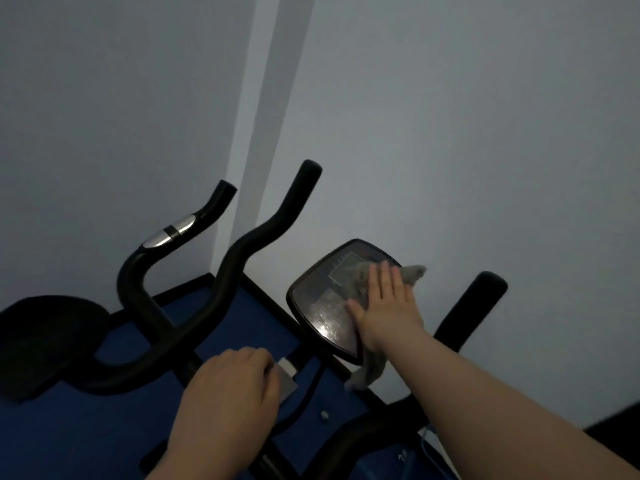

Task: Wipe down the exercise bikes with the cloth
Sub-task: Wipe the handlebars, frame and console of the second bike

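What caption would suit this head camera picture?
Right hand presses a grey cloth flat on the exercise bike's black console while the left hand grips the handlebar.

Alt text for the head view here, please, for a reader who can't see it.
A person's right hand presses a grey cloth flat on an exercise bike's console, while the left hand grips the black handlebar at its silver sensor. A blue floor mat and pale walls lie behind.

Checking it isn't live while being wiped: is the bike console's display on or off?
Looks off: the console display is dull grey with no lit figures; the only shine is a glare. The right hand presses the cloth over part of it.
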A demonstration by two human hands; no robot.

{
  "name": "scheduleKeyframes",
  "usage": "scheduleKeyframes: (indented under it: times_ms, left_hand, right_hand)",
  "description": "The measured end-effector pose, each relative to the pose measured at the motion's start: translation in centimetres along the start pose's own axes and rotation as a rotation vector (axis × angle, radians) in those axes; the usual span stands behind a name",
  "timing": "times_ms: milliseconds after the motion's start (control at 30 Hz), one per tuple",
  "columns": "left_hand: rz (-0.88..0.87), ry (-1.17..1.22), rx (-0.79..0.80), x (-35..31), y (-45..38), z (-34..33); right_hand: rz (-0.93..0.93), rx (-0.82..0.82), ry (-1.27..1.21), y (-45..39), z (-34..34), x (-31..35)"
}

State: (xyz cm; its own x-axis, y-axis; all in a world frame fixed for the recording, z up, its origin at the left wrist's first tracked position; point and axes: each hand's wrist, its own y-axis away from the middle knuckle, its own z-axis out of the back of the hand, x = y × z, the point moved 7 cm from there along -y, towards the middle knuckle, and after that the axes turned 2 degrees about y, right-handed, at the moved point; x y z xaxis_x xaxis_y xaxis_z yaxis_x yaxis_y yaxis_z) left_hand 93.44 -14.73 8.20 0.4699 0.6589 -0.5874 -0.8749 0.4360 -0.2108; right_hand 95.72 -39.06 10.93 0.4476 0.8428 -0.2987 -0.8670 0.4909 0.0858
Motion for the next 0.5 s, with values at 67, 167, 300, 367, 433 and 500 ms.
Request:
scheduleKeyframes:
  times_ms: [67,167,300,367,433,500]
  left_hand:
    - [-0.008,0.004,-0.003,-0.1,-0.2,-0.2]
    - [0.002,-0.007,-0.007,0.2,-0.3,-0.3]
    - [-0.008,-0.026,-0.036,-0.1,0.2,0.2]
    - [-0.012,-0.019,-0.026,-0.2,0.4,0.2]
    - [-0.011,-0.011,-0.027,-0.2,0.5,0.3]
    - [-0.003,-0.02,-0.045,0.0,0.3,0.3]
  right_hand:
    - [-0.084,-0.128,-0.134,-2.3,2.0,1.0]
    - [-0.054,-0.228,-0.139,-3.2,3.1,4.4]
    - [0.14,-0.146,-0.025,0.6,-0.4,7.7]
    - [0.06,-0.054,-0.004,1.5,-1.7,5.0]
    - [-0.085,0.029,-0.072,1.2,-1.7,1.8]
    - [-0.214,0.018,-0.188,-0.2,-0.8,-0.2]
